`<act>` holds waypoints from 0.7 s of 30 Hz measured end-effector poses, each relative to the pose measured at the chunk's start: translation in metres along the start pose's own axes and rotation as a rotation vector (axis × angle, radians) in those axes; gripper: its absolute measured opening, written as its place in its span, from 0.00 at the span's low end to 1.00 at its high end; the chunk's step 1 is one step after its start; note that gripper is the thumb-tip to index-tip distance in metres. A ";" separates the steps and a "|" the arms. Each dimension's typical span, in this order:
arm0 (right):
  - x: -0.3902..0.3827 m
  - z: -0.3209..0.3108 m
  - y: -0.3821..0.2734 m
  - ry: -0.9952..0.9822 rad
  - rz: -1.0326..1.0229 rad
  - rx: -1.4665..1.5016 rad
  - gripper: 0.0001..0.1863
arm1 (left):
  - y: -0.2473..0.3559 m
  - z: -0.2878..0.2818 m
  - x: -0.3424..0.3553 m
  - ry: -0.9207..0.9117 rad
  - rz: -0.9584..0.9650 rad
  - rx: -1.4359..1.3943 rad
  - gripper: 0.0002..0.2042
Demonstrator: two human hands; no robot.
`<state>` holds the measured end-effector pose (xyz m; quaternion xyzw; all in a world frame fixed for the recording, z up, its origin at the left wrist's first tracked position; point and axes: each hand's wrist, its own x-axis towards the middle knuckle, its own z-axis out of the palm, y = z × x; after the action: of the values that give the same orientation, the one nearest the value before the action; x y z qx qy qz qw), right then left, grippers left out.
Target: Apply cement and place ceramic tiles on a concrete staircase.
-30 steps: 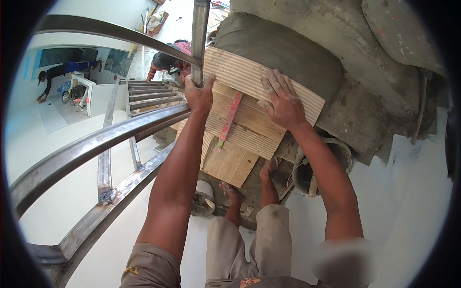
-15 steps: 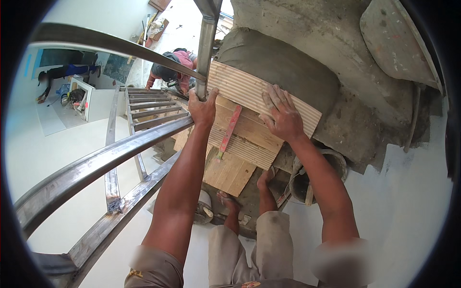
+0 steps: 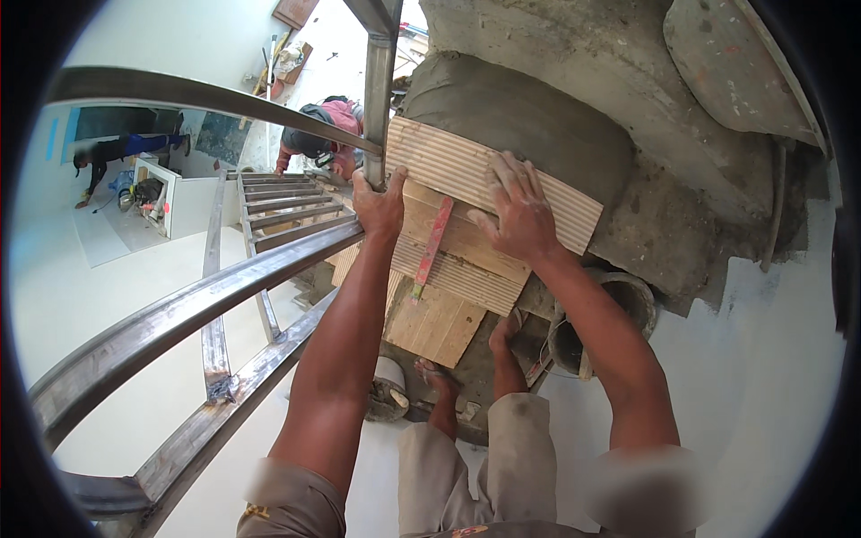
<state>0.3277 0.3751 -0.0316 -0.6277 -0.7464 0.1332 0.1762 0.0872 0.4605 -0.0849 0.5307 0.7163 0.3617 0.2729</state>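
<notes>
A ribbed beige tile plank (image 3: pixel 430 148) lies on wet grey mortar (image 3: pixel 529 112) over a step. My right hand (image 3: pixel 525 211) rests flat on its right part, fingers stretched out and thumb apart. At the tile's left end, my left hand (image 3: pixel 379 206) is wrapped round the foot of a metal railing post (image 3: pixel 378 99), its thumb beside the tile edge; some of its fingers are hidden. Below the tile, a red level-like bar (image 3: pixel 433 247) lies across wood-look tiles (image 3: pixel 475 238) on the lower step.
Bare metal railing (image 3: pixel 206 300) curves along my left. A black bucket (image 3: pixel 619 314) stands right of my feet, and a pale bucket (image 3: pixel 387 394) left of them. One person in pink (image 3: pixel 336 117) crouches beyond the railing; another in dark clothes (image 3: pixel 117 152) bends at far left.
My right hand shifts slightly on the tile, its thumb swinging left. The left hand keeps its place at the post. The person in pink leans a little lower.
</notes>
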 end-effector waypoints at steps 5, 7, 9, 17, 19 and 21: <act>0.040 0.029 -0.006 0.031 -0.169 -0.011 0.31 | 0.008 0.005 -0.002 -0.007 -0.001 0.018 0.26; 0.040 0.038 -0.006 -0.001 -0.178 -0.052 0.32 | 0.010 0.005 -0.004 -0.001 0.015 0.023 0.26; 0.041 0.040 -0.011 -0.033 -0.173 -0.039 0.35 | 0.005 -0.001 -0.001 -0.024 -0.015 -0.002 0.26; 0.042 0.030 -0.016 -0.128 -0.172 -0.076 0.59 | 0.001 0.003 0.000 -0.007 0.009 -0.031 0.26; 0.042 0.029 -0.016 -0.130 -0.168 -0.085 0.62 | 0.003 0.003 0.000 -0.003 0.014 -0.040 0.26; 0.042 0.030 -0.018 -0.126 -0.178 -0.076 0.61 | 0.001 0.001 0.001 0.007 0.025 -0.001 0.26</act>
<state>0.2923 0.4142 -0.0466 -0.5558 -0.8132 0.1279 0.1160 0.0880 0.4615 -0.0843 0.5384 0.7102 0.3673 0.2662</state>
